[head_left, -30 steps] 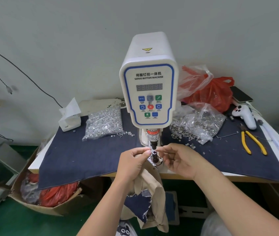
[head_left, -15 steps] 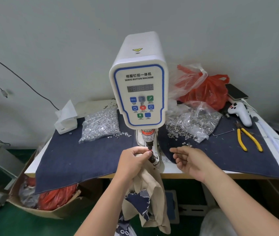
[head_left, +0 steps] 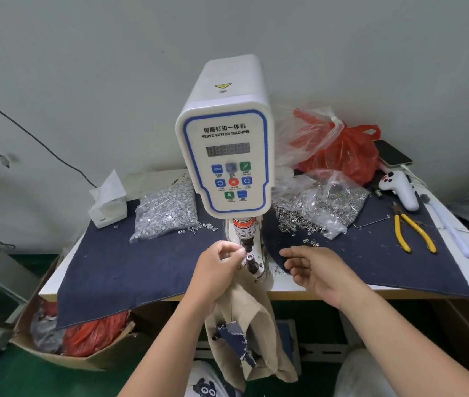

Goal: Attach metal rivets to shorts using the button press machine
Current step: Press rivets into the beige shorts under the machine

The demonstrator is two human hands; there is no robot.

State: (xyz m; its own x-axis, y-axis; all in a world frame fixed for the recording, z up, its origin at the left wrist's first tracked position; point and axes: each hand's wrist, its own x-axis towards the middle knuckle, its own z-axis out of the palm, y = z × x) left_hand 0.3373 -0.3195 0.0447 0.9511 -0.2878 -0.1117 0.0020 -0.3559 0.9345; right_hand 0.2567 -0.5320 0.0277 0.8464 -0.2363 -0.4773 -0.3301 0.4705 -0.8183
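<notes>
Shorts (head_left: pixel 252 325) in beige fabric hang from the front edge of the tabletop (head_left: pixel 308 290), their upper part gathered in the left hand (head_left: pixel 219 267), whose fingertips are pinched together just beside the lower die (head_left: pixel 250 260) of the button press machine (head_left: pixel 224 156); what they pinch is too small to make out. A scrap of dark denim (head_left: pixel 234 343) shows among the hanging folds. The right hand (head_left: pixel 312 267) hovers over the tabletop to the right of the die, fingers loosely spread and holding nothing. The white machine, labelled "SERVO BUTTON MACHINE", stands at the middle of the tabletop against a plain grey-white wall (head_left: pixel 113 67). A dark blue denim cloth (head_left: pixel 118 267) covers most of the white surface and drapes over its front edge at the left. On it, left of the machine, lies a clear bag of silver rivets (head_left: pixel 167 213) and a white tissue box (head_left: pixel 108 207); to the right sits an opened bag of ring-shaped metal parts (head_left: pixel 322 207), some spilled onto the cloth. Behind that is a red plastic bag (head_left: pixel 345 156), with a phone (head_left: pixel 394 157) near the wall. Yellow-handled pliers (head_left: pixel 412 233) and a white handheld device (head_left: pixel 399 189) lie at the far right. A black cable (head_left: pixel 27 133) runs along the wall. Below the left end, on the green floor (head_left: pixel 12 376), a cardboard box (head_left: pixel 55 353) holds red bags.
</notes>
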